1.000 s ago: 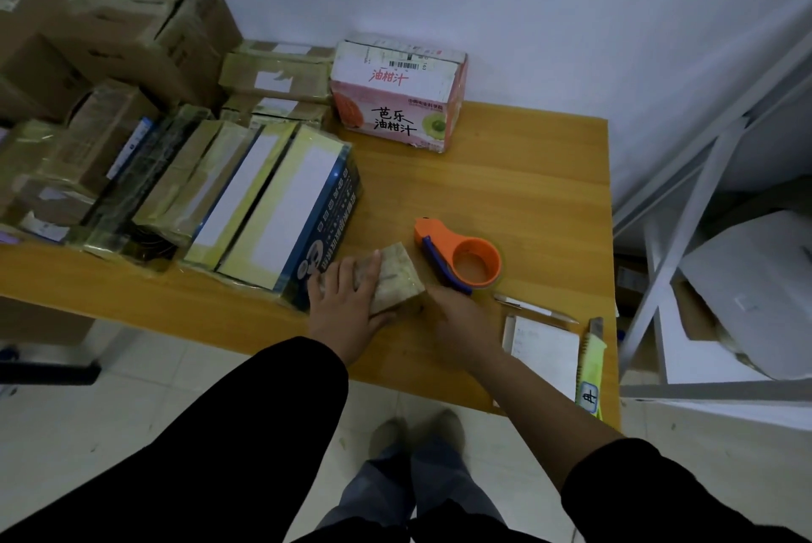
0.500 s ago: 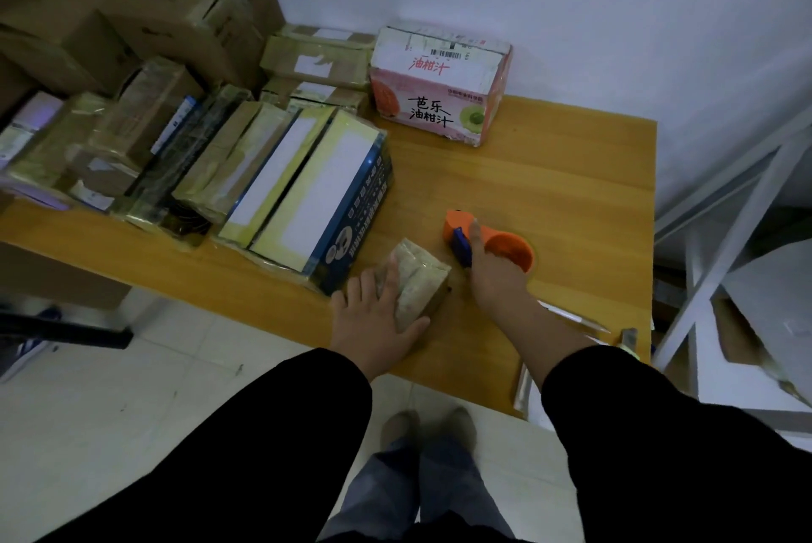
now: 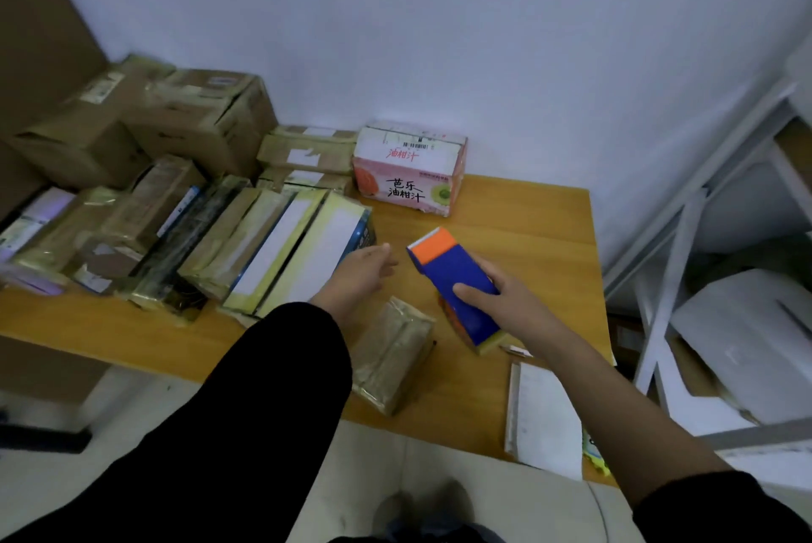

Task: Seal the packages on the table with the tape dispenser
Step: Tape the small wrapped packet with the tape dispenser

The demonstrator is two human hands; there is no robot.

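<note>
My right hand grips the orange and blue tape dispenser and holds it lifted above the wooden table, its orange end pointing away from me. A small taped brown package lies at the table's front edge, below and left of the dispenser. My left hand hovers with relaxed fingers just beyond that package, next to the flat box with a white label, holding nothing.
A row of taped flat packages leans across the table's left half, with big cardboard boxes stacked behind. A pink juice carton stands at the back. A white notepad lies front right. White shelving stands to the right.
My right hand has lifted the tape dispenser off the table and turned it. My left hand has come off the small package and moved forward. The camera has tilted up.
</note>
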